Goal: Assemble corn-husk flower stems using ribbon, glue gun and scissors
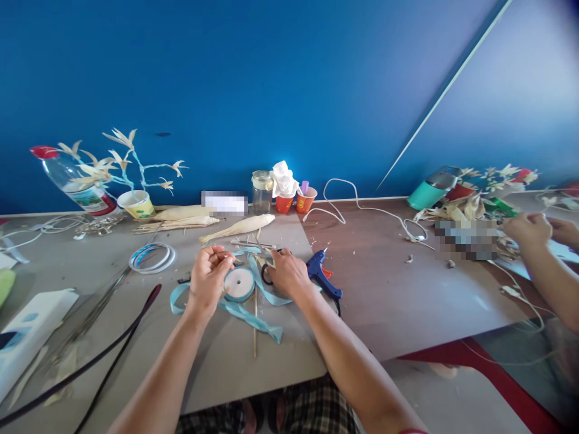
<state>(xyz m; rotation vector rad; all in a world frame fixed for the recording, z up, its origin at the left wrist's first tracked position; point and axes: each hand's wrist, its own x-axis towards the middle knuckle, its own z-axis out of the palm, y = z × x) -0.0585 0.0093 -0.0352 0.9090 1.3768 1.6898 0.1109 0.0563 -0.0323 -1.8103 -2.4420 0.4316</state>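
Centrally, a flat, white-faced ribbon roll (233, 287) lay on the desk (217, 374) between the two hands, presumably for easy reach. The left hand (208, 276) had its thumb and fingertips pressed together; what they pinched, if anything, was too small to tell. The right hand (289, 272) bent over a black loop, apparently the handle of scissors (265, 276); whether its fingers gripped it could not be told. Thin, limp blue ribbon (266, 328) trailed nearby, crossing a straight, slender stick (255, 342). The hard glue gun (322, 276) lay aside, nozzle pointing away, probably for safety. Beyond, a tapering, fibrous husk (242, 227) rested flat.
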